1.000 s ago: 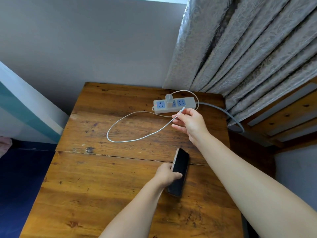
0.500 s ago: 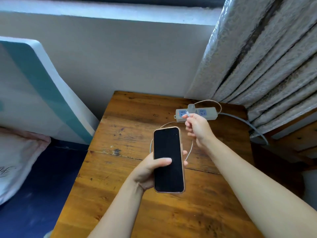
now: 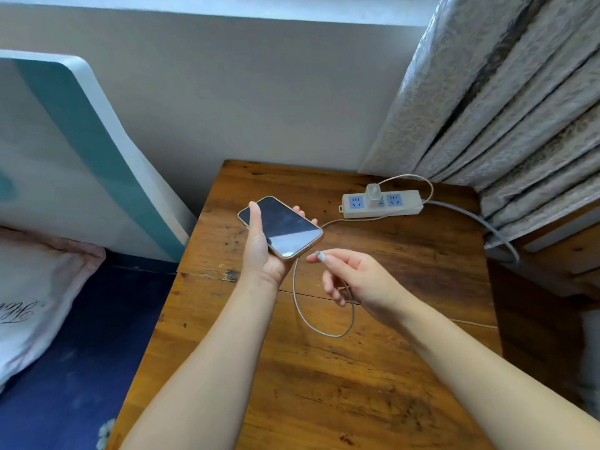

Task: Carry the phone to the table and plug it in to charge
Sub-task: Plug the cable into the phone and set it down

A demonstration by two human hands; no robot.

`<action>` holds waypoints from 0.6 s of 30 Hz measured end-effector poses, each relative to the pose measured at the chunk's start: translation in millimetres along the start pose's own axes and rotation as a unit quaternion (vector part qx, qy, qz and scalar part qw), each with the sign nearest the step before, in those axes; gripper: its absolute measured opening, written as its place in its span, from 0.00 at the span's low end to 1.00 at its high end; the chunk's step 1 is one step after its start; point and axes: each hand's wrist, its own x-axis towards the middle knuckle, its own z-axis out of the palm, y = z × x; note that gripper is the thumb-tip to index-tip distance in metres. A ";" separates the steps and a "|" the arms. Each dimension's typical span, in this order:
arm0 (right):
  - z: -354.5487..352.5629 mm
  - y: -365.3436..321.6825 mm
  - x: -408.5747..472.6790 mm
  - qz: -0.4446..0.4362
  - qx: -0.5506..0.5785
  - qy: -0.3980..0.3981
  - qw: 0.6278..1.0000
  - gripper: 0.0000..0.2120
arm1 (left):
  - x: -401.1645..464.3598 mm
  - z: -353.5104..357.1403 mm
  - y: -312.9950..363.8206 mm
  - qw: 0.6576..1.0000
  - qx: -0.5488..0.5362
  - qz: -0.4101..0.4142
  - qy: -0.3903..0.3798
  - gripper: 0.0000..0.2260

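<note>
Above the table's left edge, toward its far half: phone [image 3: 281, 226], dark screen up, tan case, held clear of the wood and tilted, its lower end turned toward the right. Left hand [image 3: 263, 251] cradles it from beneath, thumb laid across the screen's near-left side, fingers [image 3: 300, 212] wrapped on the far edge and clamped on the phone. Just beside the phone's lower end, not yet touching: cable plug [image 3: 319, 255], pinched between thumb and forefinger of the right hand [image 3: 354, 278], remaining fingers loosely curled. White cable [image 3: 324, 332] hangs in a loop down to the table's middle and runs back toward the far right corner. At that corner: power strip [image 3: 383, 203], white with blue sockets, one charger block [image 3: 373, 193] seated in it, a grey lead trailing off the right edge under the curtain [image 3: 506, 102]. Table [image 3: 324, 384]: worn brown wood. Step in hand, by judgement: carrying done, insertion pending. Next move calls for lining the plug with the port on the phone's lower edge and pushing straight in while the left hand braces; whether the plug is turned correctly cannot be told.
</note>
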 end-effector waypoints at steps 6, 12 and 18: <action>9.9 -1.2 -1.0 -0.010 -0.024 0.016 1.000 0.10 | 3.4 -2.0 -10.3 0.998 -0.037 -0.031 -0.030 0.35; 16.3 4.2 -2.8 -0.003 0.000 0.061 0.998 0.11 | 4.3 -1.1 -9.9 0.998 0.000 -0.020 -0.064 0.36; 23.8 10.9 -2.7 0.012 0.035 0.085 0.996 0.13 | 0.1 -4.2 -11.4 0.996 0.041 -0.045 -0.066 0.35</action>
